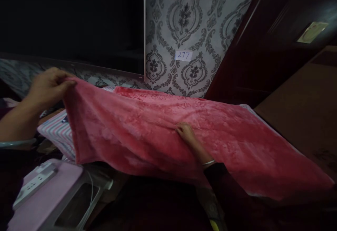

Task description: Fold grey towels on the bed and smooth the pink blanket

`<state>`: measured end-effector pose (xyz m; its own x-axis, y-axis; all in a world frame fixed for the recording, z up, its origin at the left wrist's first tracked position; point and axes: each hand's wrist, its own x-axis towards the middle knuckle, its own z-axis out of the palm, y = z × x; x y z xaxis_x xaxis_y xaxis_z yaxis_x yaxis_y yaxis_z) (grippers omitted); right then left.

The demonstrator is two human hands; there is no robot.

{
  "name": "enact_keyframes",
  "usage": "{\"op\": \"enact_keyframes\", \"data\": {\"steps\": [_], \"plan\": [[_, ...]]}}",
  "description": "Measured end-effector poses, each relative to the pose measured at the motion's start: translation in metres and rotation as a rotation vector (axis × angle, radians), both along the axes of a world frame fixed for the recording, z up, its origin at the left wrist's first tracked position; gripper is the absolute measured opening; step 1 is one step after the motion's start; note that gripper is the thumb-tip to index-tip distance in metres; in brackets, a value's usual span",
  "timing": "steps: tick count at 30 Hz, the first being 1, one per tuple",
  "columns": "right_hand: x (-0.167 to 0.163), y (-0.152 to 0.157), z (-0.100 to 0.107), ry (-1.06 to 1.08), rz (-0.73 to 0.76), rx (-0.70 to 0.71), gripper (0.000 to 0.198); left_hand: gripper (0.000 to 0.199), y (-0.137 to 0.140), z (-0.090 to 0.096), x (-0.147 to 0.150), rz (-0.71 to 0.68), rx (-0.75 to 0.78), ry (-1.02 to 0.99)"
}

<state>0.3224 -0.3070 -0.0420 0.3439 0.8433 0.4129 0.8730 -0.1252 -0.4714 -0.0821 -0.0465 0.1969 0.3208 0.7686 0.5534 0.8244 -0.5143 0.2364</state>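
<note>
A pink plush blanket [237, 143] is spread over a surface that stands against the wall. My left hand [51, 85] pinches its far left corner between thumb and fingers and holds it raised, so the left end hangs in a slope. Near the blanket's middle, my right hand [186, 132] has its fingers closed on a small fold of the fabric. Under the raised end, a striped cloth [59, 131] shows on the surface. The blanket's right part lies mostly flat, and its near edge droops toward my body.
Behind the blanket is a large dark television [73, 20] and patterned wallpaper [184, 13] with a paper label [183, 55] reading 277. At the lower left, a power strip [35, 185] rests on a pink stool [56, 192]. A dark wooden door frame [237, 55] rises on the right.
</note>
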Motion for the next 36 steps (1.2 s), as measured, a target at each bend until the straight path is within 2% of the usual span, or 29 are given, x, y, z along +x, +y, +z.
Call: {"op": "enact_keyframes", "data": {"steps": [3,7,10,13,15,17,20,23,24,26,29,32,34,36], "plan": [[0.008,-0.010,0.016,0.021,-0.104,0.082,0.023,0.036,0.006,-0.005,0.002,-0.016,-0.043,0.006],[0.029,-0.029,0.062,-0.017,-0.188,0.287,0.025,0.021,0.012,-0.007,0.009,-0.063,-0.051,-0.049],[0.038,-0.044,0.102,-0.103,-0.165,0.394,0.025,0.017,0.007,-0.004,0.015,-0.134,-0.076,-0.235],[0.040,-0.055,0.136,-0.175,-0.158,0.471,0.027,0.020,-0.002,0.004,0.024,-0.119,-0.205,-0.452],[0.041,-0.057,0.152,-0.205,-0.182,0.522,0.028,0.020,-0.004,0.012,0.034,-0.113,-0.216,-0.578],[0.046,-0.056,0.167,-0.214,-0.203,0.497,0.028,0.020,0.000,0.022,0.046,-0.146,-0.169,-0.681],[0.058,-0.052,0.188,-0.234,-0.222,0.387,0.027,0.018,0.012,0.035,0.065,-0.157,-0.133,-0.703],[0.071,-0.050,0.208,-0.260,-0.242,0.463,0.025,0.013,0.024,0.045,0.081,-0.142,-0.084,-0.729],[0.073,-0.050,0.211,-0.248,-0.230,0.487,0.024,0.012,0.026,0.047,0.084,-0.140,-0.063,-0.752],[0.076,-0.048,0.212,-0.199,-0.177,0.437,0.024,0.009,0.028,0.046,0.091,-0.130,-0.071,-0.753],[0.076,-0.042,0.198,-0.120,-0.126,0.294,0.025,0.009,0.027,0.037,0.098,-0.108,-0.222,-0.650],[0.074,-0.035,0.181,-0.064,-0.100,0.287,0.027,0.018,0.030,0.023,0.101,-0.068,-0.338,-0.617],[0.071,-0.030,0.174,-0.035,-0.065,0.296,0.027,0.023,0.033,0.016,0.103,-0.043,-0.345,-0.616],[0.065,-0.024,0.171,-0.018,-0.041,0.282,0.027,0.031,0.031,0.010,0.110,-0.052,-0.287,-0.584]]}}
